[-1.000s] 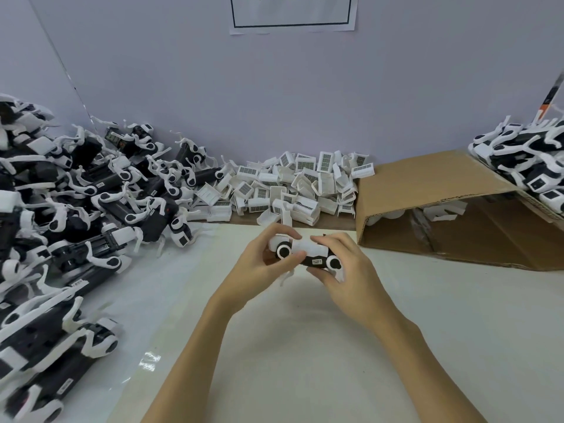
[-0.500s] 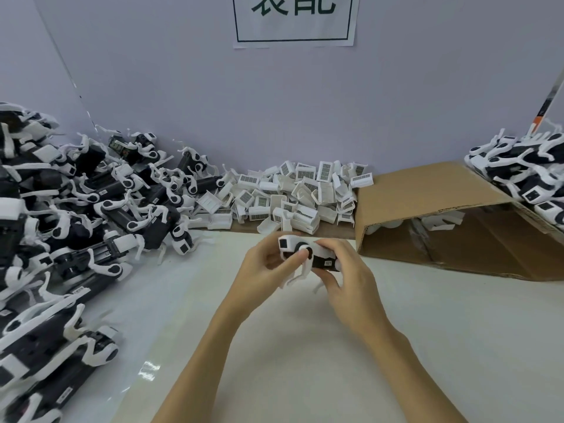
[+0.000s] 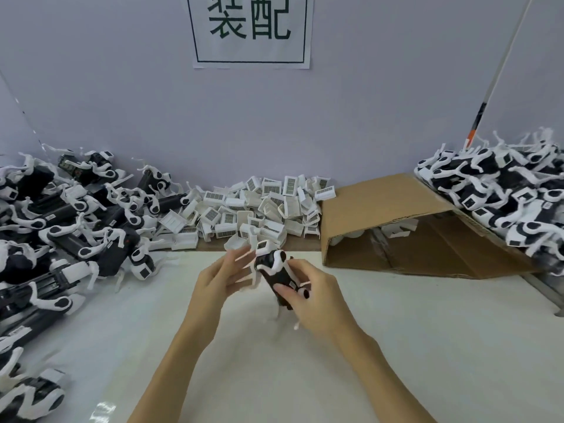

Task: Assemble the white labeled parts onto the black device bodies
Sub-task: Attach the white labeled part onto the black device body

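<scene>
Left hand (image 3: 218,277) has let go since half a second ago, fingers now spread just left of black device body (image 3: 276,274). Right hand (image 3: 317,296) grips it, tilted, above table (image 3: 427,346), white labeled part (image 3: 262,247) on top.

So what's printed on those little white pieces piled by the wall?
Black barcode-like stripes on white labels, seen in the head view.
</scene>
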The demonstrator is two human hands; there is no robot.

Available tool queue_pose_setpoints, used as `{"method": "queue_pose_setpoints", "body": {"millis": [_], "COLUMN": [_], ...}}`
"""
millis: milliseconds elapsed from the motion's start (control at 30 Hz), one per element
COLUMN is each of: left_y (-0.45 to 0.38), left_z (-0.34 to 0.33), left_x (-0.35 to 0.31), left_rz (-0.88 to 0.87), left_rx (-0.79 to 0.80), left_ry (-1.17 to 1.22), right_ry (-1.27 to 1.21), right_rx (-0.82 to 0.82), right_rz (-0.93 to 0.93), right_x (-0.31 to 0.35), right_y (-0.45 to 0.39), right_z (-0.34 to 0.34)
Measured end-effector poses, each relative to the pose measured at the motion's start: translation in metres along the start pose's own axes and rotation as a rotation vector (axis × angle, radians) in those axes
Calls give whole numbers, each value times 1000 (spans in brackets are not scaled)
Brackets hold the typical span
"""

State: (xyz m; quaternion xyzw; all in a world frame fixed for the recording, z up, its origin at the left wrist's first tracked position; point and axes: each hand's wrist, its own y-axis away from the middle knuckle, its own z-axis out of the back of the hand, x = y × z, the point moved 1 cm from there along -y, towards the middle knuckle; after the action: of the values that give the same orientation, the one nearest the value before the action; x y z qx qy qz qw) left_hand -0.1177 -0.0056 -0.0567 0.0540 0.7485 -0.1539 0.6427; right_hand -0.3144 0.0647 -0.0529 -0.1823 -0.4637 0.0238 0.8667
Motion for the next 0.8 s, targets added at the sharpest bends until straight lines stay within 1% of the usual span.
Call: {"method": "queue_pose_setpoints", "body": {"millis": [67, 100, 167, 267, 300, 333, 367, 400, 433, 500, 567, 667, 733, 800], "left_y": [-4, -5, -8, -10, -10, -11, -11, -12, -12, -12, -10, -6, -5, -4], "left_z": [7, 11, 18, 21, 20, 19, 18, 17, 16, 11, 7, 6, 8, 11], "left_x": [2, 3, 5, 8, 9, 9, 9, 8, 7, 7, 6, 6, 8, 13], "left_rz": [5, 4, 19, 56, 61, 63, 63, 63, 63, 63, 70, 58, 4, -68], "left_rx": [-137, -195, -277, -340, -352, -357, -358, -362, -370, -388, -403, -424, -462, -526], "left_ry": [-4, -3, -1, -21, -35, -45, -54, -63, -74, -109, -148, -241, -369, -581], "right_ry": [-159, -303, -657, -1330, -1459, -1487, -1443, -1372, -1311, -1272, -1248, -1128, -1130, -1149], "right_rx": [36, 27, -70, -338, -404, -468, -513, -526, -499, -345, -207, -69, 0, 24], "right_rz": [-124, -195, -285, -152, -145, -172, -205, -226, -229, -294, -434, -579, -636, -652], "right_x": [11, 17, 31, 50, 51, 49, 46, 42, 36, 23, 11, -1, -8, -14], "right_y": [-19, -36, -75, -117, -121, -121, -117, -111, -103, -80, -54, -29, -19, -14], "right_z": [22, 43, 105, 215, 240, 254, 255, 245, 228, 176, 116, 35, -3, -22]}}
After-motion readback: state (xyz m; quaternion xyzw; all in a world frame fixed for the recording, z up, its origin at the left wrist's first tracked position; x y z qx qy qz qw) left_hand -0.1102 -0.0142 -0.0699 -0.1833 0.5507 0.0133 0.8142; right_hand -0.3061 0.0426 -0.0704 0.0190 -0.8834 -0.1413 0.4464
